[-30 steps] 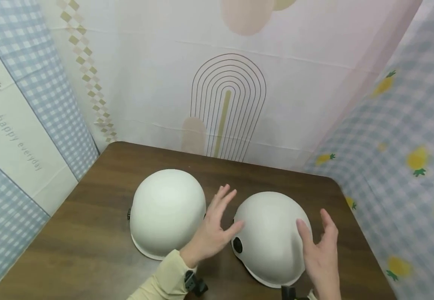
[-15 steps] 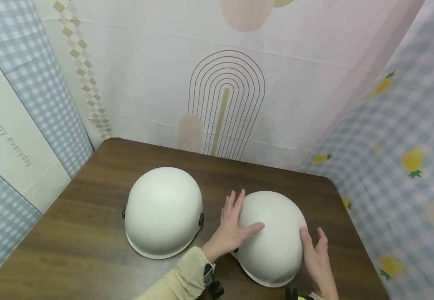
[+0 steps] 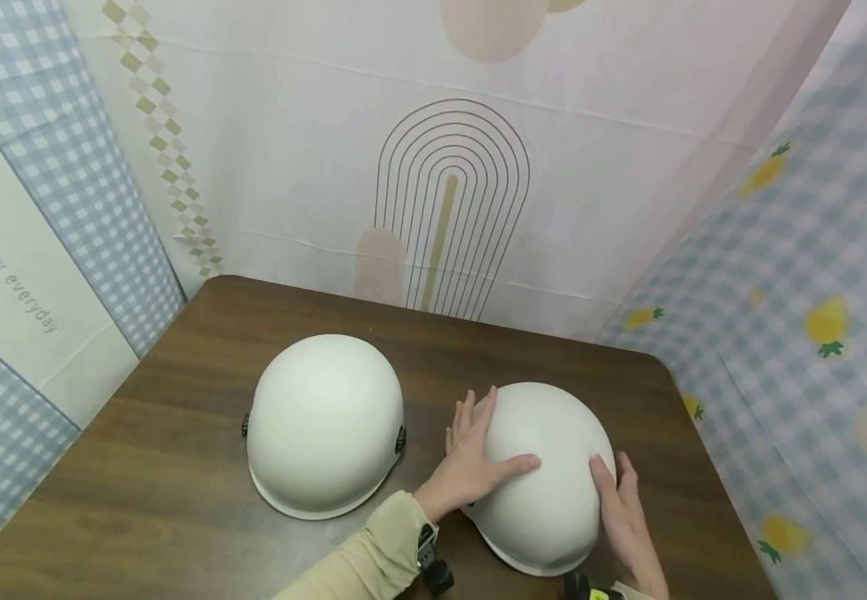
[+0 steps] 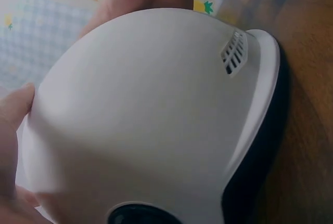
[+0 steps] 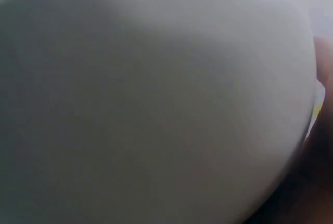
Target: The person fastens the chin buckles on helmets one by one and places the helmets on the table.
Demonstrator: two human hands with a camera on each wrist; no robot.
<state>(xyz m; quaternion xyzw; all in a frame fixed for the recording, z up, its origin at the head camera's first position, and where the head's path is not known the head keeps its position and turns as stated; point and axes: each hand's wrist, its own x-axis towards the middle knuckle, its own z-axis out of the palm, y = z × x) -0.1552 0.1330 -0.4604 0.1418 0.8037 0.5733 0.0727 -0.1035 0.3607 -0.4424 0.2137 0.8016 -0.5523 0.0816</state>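
A white helmet (image 3: 561,500) sits dome up on the table's right half, between both hands. My left hand (image 3: 467,467) lies along its left side, fingers extended and thumb across the dome. On the opposite side, my right hand (image 3: 623,508) touches the shell, its thumb at the front and fingers partly hidden behind the curve. The left wrist view shows the shell (image 4: 140,104) close up, with a slatted vent (image 4: 235,53), a dark lower edge and a black oval. Blurred white shell (image 5: 156,109) fills most of the right wrist view.
A second white helmet (image 3: 326,425) stands dome up to the left, with black fittings at its sides. Both are on a dark brown wooden table (image 3: 148,467). A patterned cloth (image 3: 291,150) hangs behind the far edge, with checked cloths (image 3: 839,250) at the sides.
Both hands have come in from hovering around the right helmet to touching its two sides. My left hand moved right and my right hand moved inward. The left helmet stays in place.
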